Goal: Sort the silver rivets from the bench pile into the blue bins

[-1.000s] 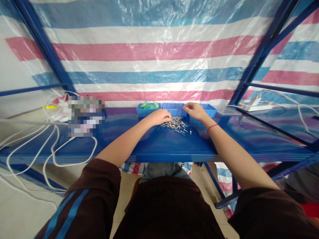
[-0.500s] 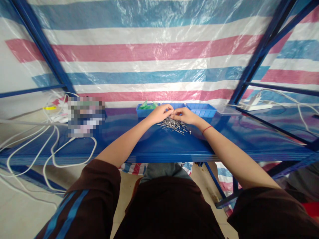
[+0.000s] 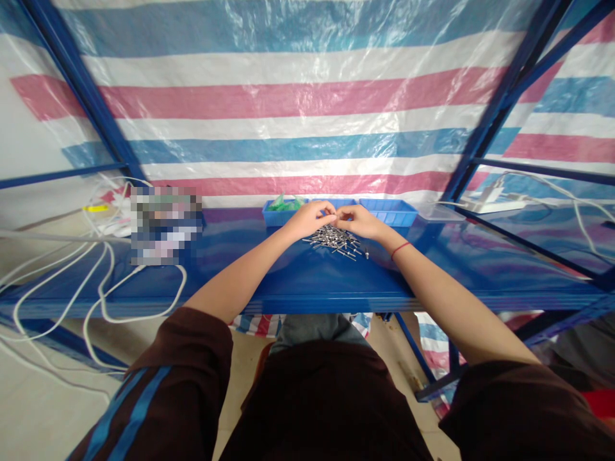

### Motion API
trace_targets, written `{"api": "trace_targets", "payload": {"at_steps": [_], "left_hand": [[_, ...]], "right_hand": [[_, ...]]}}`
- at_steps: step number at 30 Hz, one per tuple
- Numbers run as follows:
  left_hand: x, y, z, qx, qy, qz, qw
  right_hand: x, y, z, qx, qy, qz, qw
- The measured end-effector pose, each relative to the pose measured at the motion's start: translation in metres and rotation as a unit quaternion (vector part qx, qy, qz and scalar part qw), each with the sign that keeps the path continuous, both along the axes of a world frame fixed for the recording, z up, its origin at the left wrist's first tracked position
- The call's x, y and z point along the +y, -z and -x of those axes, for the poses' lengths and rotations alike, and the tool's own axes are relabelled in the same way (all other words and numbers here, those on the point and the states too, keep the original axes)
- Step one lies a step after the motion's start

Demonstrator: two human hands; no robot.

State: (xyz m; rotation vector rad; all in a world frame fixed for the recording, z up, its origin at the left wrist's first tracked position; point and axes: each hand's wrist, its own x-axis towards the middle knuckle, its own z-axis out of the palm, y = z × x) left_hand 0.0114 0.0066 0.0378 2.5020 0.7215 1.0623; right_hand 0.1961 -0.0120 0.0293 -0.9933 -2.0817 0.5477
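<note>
Striped red, white and blue plastic sheeting (image 3: pixel 298 99) hangs behind the glossy dark-blue metal bench (image 3: pixel 240 266) in my head view. Taking the heap of slim silver metal pins (image 3: pixel 336 241) on the bench as my dial's centre, I have the left hand (image 3: pixel 312 219) at ten o'clock and the right hand (image 3: pixel 361 222), a thin red cord (image 3: pixel 400 249) round its wrist, at two. Thumbs and forefingers are bent almost together, the hands' fingertips meeting or nearly so above the heap; I cannot tell whether they pinch a pin. One loose silver pin (image 3: pixel 366 255) lies just beside the heap at four. Farther out, a blue plastic bin (image 3: pixel 276 219) holding green pieces (image 3: pixel 286 203) stands at ten, a matching bin (image 3: pixel 348 203), partly hidden, at twelve, another blue bin (image 3: pixel 390 216) at two, looping white cables (image 3: pixel 113 309) at nine.
</note>
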Motion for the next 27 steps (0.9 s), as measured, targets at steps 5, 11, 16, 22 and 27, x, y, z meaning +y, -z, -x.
{"api": "trace_targets", "payload": {"at_steps": [5,11,16,22,27], "left_hand": [[-0.002,0.0,0.0,0.011,0.007,-0.004,1.0],[0.0,0.0,-0.001,0.007,-0.009,-0.022,1.0],[0.006,0.0,0.003,-0.003,-0.058,-0.042,0.997],[0.013,0.003,0.007,-0.003,-0.073,-0.033,0.997],[0.013,0.007,0.007,0.037,-0.08,-0.022,0.996]], "right_hand": [[0.001,0.002,0.0,-0.027,-0.017,0.007,0.999],[0.004,0.001,-0.002,-0.008,0.012,-0.022,1.0],[0.007,-0.001,-0.005,0.027,0.076,-0.052,0.995],[0.002,-0.003,-0.004,0.037,0.113,-0.101,0.988],[0.0,-0.005,-0.003,0.01,0.125,-0.128,0.984]]}}
